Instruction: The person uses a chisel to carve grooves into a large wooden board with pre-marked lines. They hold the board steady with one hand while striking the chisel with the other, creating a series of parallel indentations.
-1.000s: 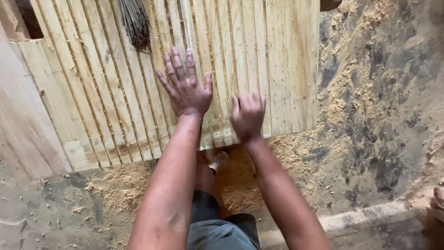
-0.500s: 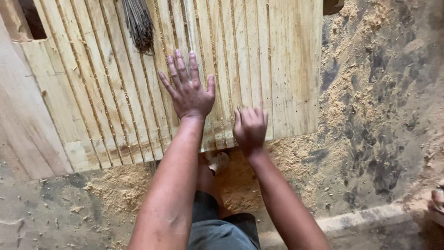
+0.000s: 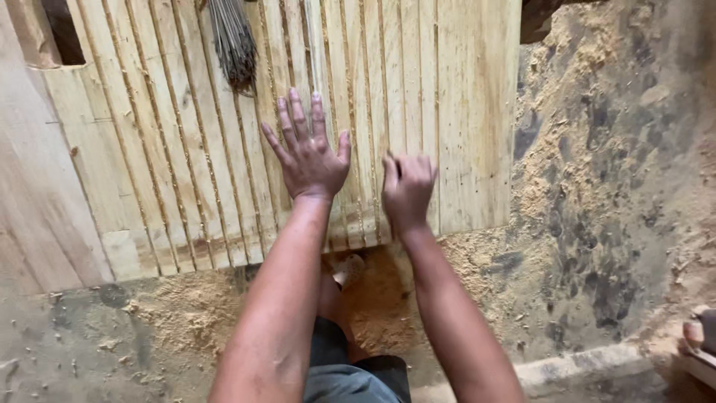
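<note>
Wooden slats (image 3: 224, 149), pale, grooved; left hand (image 3: 309, 160) flat, splayed; right hand (image 3: 406, 186) fingers curled, grasping nothing.

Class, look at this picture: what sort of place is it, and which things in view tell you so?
Probably a woodworking yard or shed: pale sawn wooden slats lie side by side, loose sawdust is heaped on the rough dirty floor, and both hands press on the slats.

A woodworking workshop: sawn wooden slats (image 3: 186, 149), sawdust (image 3: 373, 306) over rough ground

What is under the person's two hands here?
Both the left hand and right hand lie on a row of thin pale wooden slats, set side by side. Sawdust lies below the slat ends. What the slats rest on is covered.
</note>
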